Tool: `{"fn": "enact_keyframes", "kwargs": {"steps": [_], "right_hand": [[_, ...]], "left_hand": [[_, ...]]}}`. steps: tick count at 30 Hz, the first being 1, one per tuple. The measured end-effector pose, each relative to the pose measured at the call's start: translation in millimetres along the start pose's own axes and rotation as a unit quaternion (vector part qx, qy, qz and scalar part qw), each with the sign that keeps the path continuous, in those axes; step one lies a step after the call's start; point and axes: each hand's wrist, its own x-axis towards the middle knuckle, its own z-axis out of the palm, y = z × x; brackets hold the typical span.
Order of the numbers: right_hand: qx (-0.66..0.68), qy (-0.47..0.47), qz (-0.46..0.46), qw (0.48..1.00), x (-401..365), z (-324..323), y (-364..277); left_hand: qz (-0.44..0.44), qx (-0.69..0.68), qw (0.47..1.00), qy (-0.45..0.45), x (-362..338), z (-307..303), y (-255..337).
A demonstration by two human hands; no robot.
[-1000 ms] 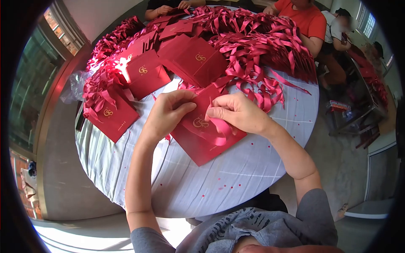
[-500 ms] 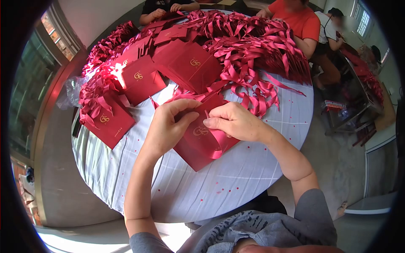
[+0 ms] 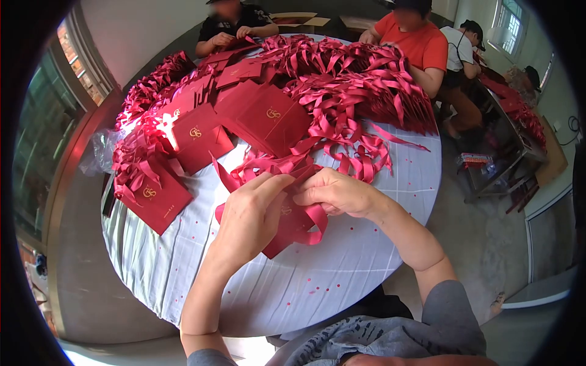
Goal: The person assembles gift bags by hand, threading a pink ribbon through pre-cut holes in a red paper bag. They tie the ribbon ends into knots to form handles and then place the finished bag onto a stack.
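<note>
Red bag (image 3: 279,235), w/ a faint logo on its face, was btwn the L hand (image 3: 247,216) & R hand (image 3: 336,194), over the near half of a round tbl (image 3: 241,326); couldn't tell if its base touched the pale cloth (image 3: 372,262). L hand was bent in at the wrist, fingers curled over the bag's top & gripping it, tips partly hidden. R hand pinched a ribbon (image 3: 316,226) btwn thumb & forefinger nr the bag's top edge; the rest looped down below that hand, in front of the bag.

Just beyond, slightly R, loose ribbons (image 3: 366,152) lay tangled. Farther back was a bag stack (image 3: 262,116), gold logo up, w/ another logo bag (image 3: 198,137) to its L. Nearer, far L, a third bag (image 3: 155,204) lay w/ ribbons heaped over its top. A big ribbon pile (image 3: 366,76) covered the back R. Small red dots (image 3: 317,288) speckled the near cloth; clear plastic (image 3: 101,149) sat at the L rim.

Across the tbl, a person in black (image 3: 247,17) had both hands at a red item; a person in red (image 3: 421,46) was at back R. Farther R, a person in white (image 3: 456,49) was nr another red heap (image 3: 522,113).
</note>
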Motion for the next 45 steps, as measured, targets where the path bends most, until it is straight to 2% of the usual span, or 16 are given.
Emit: {"fn": "enact_keyframes", "kwargs": {"steps": [6,8,9,11,15,17,18,20,24,26,28,31,40,42,43,45], "right_hand": [[0.081,-0.030,0.056,0.995,-1,-12,3],[-0.071,0.011,-0.002,0.997,-2,-3,-3],[-0.072,0.010,-0.002,0.997,0,-1,-1],[-0.194,0.062,-0.094,0.975,2,0,4],[-0.169,0.081,-0.079,0.979,1,4,2],[-0.273,0.142,-0.139,0.941,-4,9,-3],[-0.274,0.141,-0.138,0.941,-5,12,-3],[-0.314,0.203,-0.212,0.903,-5,17,-1],[-0.319,0.215,-0.227,0.895,-2,17,5],[-0.422,0.256,-0.267,0.828,-4,14,6],[-0.435,0.286,-0.219,0.825,-17,17,-15],[-0.397,0.265,-0.356,0.803,-10,2,-17],[-0.537,0.109,-0.285,0.786,-15,-7,-67],[-0.624,0.048,-0.178,0.760,-14,-4,-74],[-0.627,0.034,-0.189,0.755,-13,-3,-76],[-0.676,-0.004,-0.082,0.732,-10,1,-89]], "left_hand": [[0.034,0.084,0.996,0.009,-2,4,3],[0.057,0.086,0.995,-0.001,-2,3,3],[0.057,0.086,0.995,0.000,-2,3,5],[0.046,0.108,0.993,-0.009,-2,5,9],[0.044,0.111,0.993,0.005,-1,5,5],[0.034,0.070,0.997,0.000,-1,3,3],[0.034,0.070,0.997,0.001,0,3,3],[0.025,0.046,0.999,-0.008,0,2,2],[0.022,0.028,0.999,-0.011,0,1,-2],[0.024,0.031,0.999,-0.004,0,1,-3],[0.023,0.041,0.999,-0.005,0,2,-3],[0.026,0.052,0.998,0.002,0,7,2],[0.052,0.083,0.995,0.018,-4,12,9],[0.050,0.088,0.995,0.015,-3,13,9],[0.072,0.085,0.993,0.031,-2,14,8],[0.103,0.081,0.990,0.057,-1,16,8]]}}
